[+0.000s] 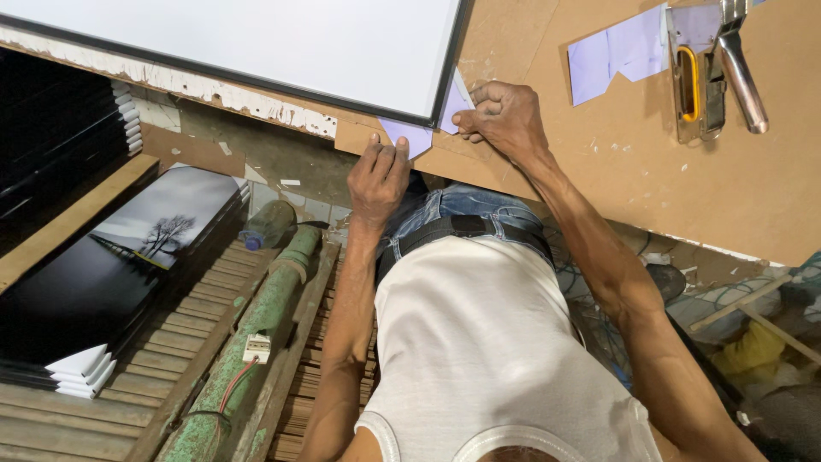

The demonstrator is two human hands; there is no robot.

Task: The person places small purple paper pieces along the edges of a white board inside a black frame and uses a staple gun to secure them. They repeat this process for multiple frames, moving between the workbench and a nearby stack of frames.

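A black-framed picture with a white back [282, 43] lies on a brown board table [650, 162]. A pale lilac paper corner piece [419, 133] sits at the frame's near corner. My left hand [378, 175] presses its fingertips on the lower flap of that paper at the table's edge. My right hand [505, 115] pinches and folds the paper's right flap against the frame's corner. Both hands touch the same corner piece.
A metal staple gun with a yellow-trimmed handle [710, 68] lies at the table's far right, beside more lilac paper pieces [616, 51]. Stacks of framed prints [111, 274] rest on wooden slats to the left. A green pipe [265, 325] runs below the table.
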